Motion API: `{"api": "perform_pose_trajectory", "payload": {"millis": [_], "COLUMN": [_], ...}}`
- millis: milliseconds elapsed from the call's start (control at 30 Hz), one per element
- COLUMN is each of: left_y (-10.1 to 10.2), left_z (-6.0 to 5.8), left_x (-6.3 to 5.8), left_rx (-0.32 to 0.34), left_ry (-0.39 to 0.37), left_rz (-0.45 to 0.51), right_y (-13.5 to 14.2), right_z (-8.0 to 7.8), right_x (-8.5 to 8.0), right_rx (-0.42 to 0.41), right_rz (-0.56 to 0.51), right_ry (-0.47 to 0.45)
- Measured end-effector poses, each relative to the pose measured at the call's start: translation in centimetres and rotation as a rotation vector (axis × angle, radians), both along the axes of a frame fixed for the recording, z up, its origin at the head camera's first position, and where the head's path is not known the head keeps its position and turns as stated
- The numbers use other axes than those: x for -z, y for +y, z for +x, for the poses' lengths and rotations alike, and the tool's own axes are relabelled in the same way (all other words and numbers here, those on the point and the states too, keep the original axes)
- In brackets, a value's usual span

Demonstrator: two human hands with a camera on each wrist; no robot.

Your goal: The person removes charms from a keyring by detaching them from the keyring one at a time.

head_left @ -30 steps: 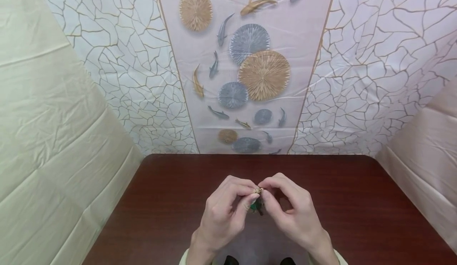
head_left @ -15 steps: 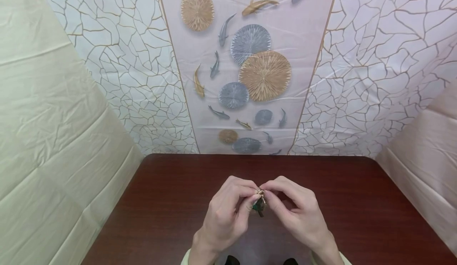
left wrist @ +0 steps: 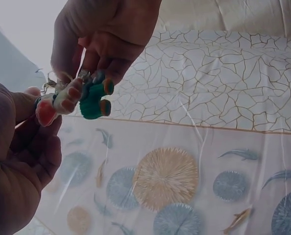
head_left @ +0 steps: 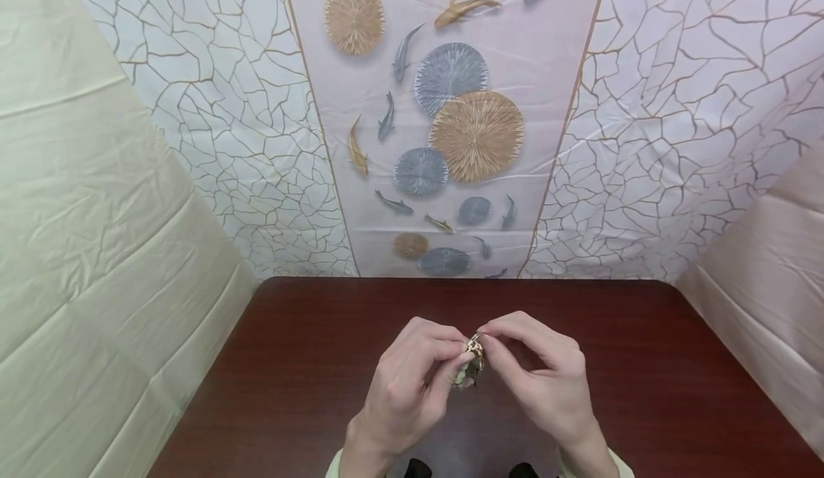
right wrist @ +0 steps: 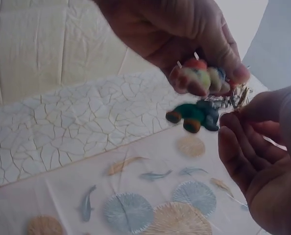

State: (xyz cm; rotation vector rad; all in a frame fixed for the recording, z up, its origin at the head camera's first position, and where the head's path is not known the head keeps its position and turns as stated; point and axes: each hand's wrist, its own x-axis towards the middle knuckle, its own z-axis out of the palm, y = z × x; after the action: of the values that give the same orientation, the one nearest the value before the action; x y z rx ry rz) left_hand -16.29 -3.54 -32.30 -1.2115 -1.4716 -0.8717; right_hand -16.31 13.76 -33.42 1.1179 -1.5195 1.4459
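Both hands work on a keychain in the air above the table. In the head view, the left hand [head_left: 405, 381] pinches it by its gold metal chain and ring [head_left: 475, 345]. Thumb and forefinger of the right hand [head_left: 543, 378] pinch the upper right part of the gold ring. Small figures hang below: a green figure [right wrist: 192, 115] with orange-tipped legs, and a pale figure [right wrist: 202, 78] with red parts close to the left fingers. The fingertips partly hide the ring and links.
A dark red-brown table [head_left: 309, 363] lies under the hands. Behind it hangs a patterned cloth [head_left: 412, 106] with fish and round leaf shapes. Plain pale cloth [head_left: 116, 263] slopes down at the left, and more at the right [head_left: 766, 285]. Two black objects [head_left: 418, 469] show at the bottom edge.
The right hand has moved slightly right, away from the left fingers, and more of the gold ring shows between them. The hanging figures have turned, showing a paler side.
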Motion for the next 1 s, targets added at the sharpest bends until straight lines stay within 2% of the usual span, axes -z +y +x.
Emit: {"api": "perform_pose_trajectory", "payload": {"millis": [100,200,400,500,567,633,833,933,1000], "left_y": [0.1,0.1,0.0,0.0,0.0,0.1,0.1,0.0,-0.1], "left_z": [0.0,-0.1,-0.2,-0.3,-0.3,-0.3,-0.3,-0.3,-0.4], "left_x": [0.1,0.2,0.4,0.5,0.6,0.6,0.6,0.7,0.8], "left_rx": [-0.004,-0.012,-0.025,-0.028,-0.025,-0.019,-0.01,-0.005,-0.006], "left_ry": [-0.006,-0.018,-0.024,-0.021,-0.023,-0.027,-0.036,-0.051,-0.064], "left_rz": [-0.001,-0.005,-0.029,-0.033,-0.035,-0.037,-0.053,-0.064,-0.072], "right_y": [-0.1,-0.3,-0.7,-0.7,-0.6,-0.5,0.0,0.0,0.0], "right_z": [0.2,0.1,0.0,0.0,-0.1,-0.2,-0.3,-0.2,-0.2], "right_x": [0.4,0.5,-0.1,-0.3,-0.2,0.0,0.7,0.8,0.8], "right_rx": [0.011,0.068,0.254,0.3,0.28,0.226,0.033,0.025,0.085], "right_rz": [0.009,0.062,0.119,0.121,0.112,0.093,0.045,0.07,0.109], "right_ry": [-0.096,-0.104,0.121,0.187,0.182,0.146,-0.042,-0.112,-0.097]}}
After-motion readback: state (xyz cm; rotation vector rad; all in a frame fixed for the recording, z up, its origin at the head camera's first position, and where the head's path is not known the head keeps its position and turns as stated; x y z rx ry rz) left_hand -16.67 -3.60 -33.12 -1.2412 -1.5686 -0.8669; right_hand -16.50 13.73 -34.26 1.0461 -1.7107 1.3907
